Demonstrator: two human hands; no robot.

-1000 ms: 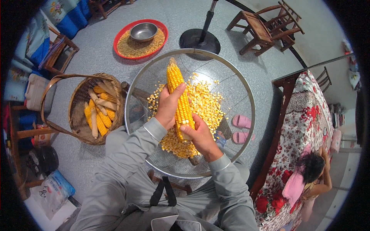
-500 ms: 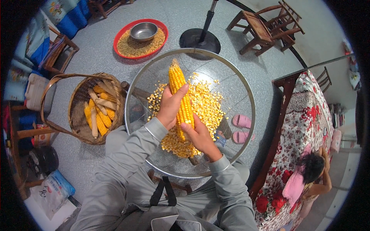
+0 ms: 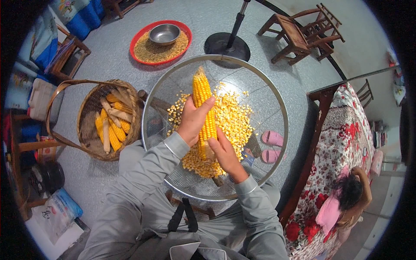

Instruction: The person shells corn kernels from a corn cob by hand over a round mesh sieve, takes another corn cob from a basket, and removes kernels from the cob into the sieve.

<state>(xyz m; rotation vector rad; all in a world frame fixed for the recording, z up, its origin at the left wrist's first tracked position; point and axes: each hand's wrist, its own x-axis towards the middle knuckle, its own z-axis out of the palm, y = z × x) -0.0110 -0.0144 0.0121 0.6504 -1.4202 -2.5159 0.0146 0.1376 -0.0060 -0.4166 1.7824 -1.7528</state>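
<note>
The fingers of the left hand (image 3: 193, 120) are wrapped around the middle of a yellow corn cob (image 3: 200, 89), the thumb laid across its upper face. The fingers of the right hand (image 3: 227, 155) grip its lower part from the right side, thumb on top. The cob is held above the round mesh sieve (image 3: 271, 104), its tip pointing at the sieve's far edge and its lower end nearer the near edge. Beneath both hands, loose kernels (image 3: 236, 117) are heaped over the sieve's middle. Through the mesh, inside the right edge, show pink slippers (image 3: 271, 138).

Just beyond the sieve's left edge, a woven basket (image 3: 86, 123) holds yellow cobs (image 3: 114, 138) and pale bare cobs (image 3: 106, 138). Past the far edge, on the grey floor (image 3: 104, 56), are a red basin (image 3: 156, 63) of grain (image 3: 149, 50) with a metal bowl (image 3: 164, 34) on it, a black round-based stand (image 3: 216, 45) and, farther right, a wooden chair (image 3: 291, 32). Well off to the right, another person (image 3: 351, 195) is beside a floral cloth (image 3: 346, 130).
</note>
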